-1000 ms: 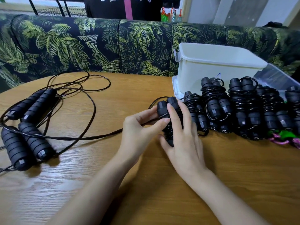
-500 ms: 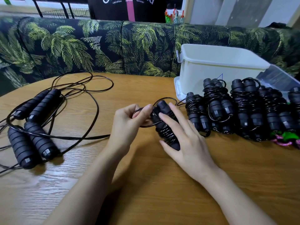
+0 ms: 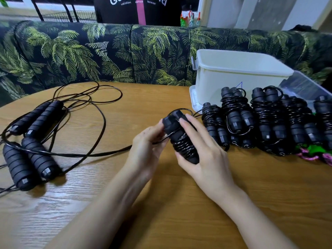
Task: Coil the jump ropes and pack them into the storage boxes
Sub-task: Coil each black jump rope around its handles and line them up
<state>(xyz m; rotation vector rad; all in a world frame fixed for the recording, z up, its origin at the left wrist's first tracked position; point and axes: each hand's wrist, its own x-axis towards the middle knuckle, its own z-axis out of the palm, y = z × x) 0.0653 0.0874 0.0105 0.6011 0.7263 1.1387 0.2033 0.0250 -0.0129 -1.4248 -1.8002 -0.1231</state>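
At 9 o'clock, two uncoiled jump ropes (image 3: 34,141) lie loose on the table (image 3: 269,186). My left hand (image 3: 145,142) pinches the cord at the handle caps; my right hand (image 3: 206,155) is wrapped around the bundle (image 3: 181,141) at centre. Step in hand, as I judge it: securing the last loop. Next: tuck the end under a wrap without losing tension. At 2 o'clock, coiled ropes (image 3: 260,119) lie before the storage box (image 3: 233,74), not yet packed. Versus one second ago, the bundle tilts toward 11 o'clock and my left hand sits closer to the caps
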